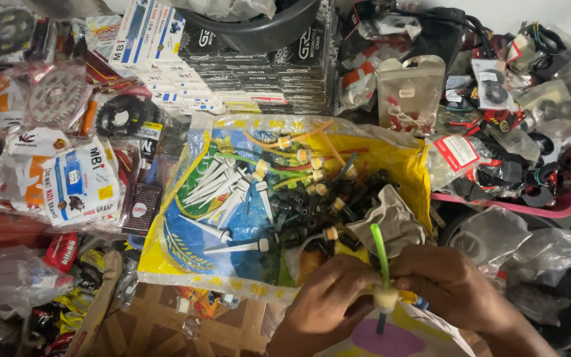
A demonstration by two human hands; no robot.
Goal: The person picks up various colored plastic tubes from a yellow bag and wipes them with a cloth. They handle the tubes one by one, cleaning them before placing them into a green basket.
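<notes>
Head view. Both hands meet just below the yellow-and-blue plastic sack (232, 198) that lies spread open as a work surface. Between them stands a small cream-coloured fuel filter (386, 299) with a green tube (380, 248) rising from its top and a dark stub below it. The left hand (328, 297) is curled closed against the filter's left side; the right hand (447, 287) is closed on its right side, fingertips pinching the body, though the exact contact is partly hidden. The filter appears light and rigid, probably thin plastic; the tube looks soft and bendable, so a hold on the filter body near the tube joint seems best. On the sack above the hands lie white nozzles (223, 188), black rubber pieces (299, 205) and more filters with coloured tubes (305, 155).
</notes>
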